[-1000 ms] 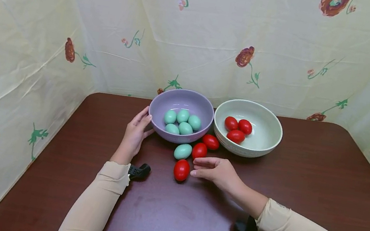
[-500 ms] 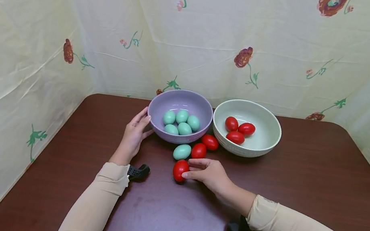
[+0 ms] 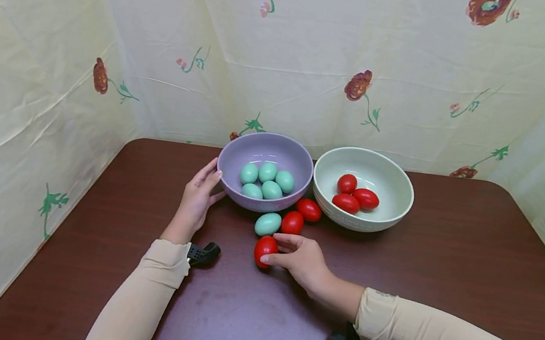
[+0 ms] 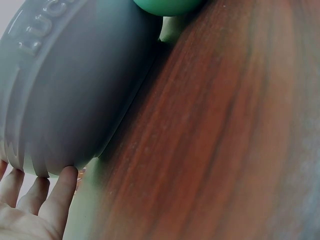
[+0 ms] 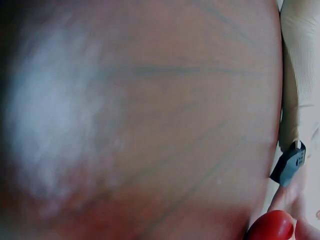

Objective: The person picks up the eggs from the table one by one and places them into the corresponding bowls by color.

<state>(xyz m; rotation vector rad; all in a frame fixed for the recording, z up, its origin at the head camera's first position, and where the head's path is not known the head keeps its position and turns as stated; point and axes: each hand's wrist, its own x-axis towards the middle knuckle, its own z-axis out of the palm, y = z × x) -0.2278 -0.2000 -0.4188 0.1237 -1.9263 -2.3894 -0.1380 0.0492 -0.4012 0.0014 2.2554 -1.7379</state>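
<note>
In the head view, my right hand (image 3: 308, 263) pinches a red egg (image 3: 265, 251), thumb on its near side and fingers on its far side. The egg (image 5: 271, 226) also shows at the bottom of the right wrist view. My left hand (image 3: 195, 203) rests on the left side of the lilac bowl (image 3: 270, 145), fairly straight fingers (image 4: 57, 197) touching its outer wall. Several mint-green eggs (image 3: 268, 171) lie inside that bowl. Beside it, the pale green bowl (image 3: 393, 193) contains three red eggs (image 3: 366, 199).
Between the bowls and my right hand lie a mint-green egg (image 3: 267, 224) and two more red eggs (image 3: 293, 223), close together on the dark wooden table (image 3: 453, 254). Floral cloth (image 3: 303, 49) hangs behind the table and along its sides.
My right hand has moved left and taken hold of the nearest red egg. Red eggs in the pale bowl have rolled slightly right. The left hand has stayed on the lilac bowl.
</note>
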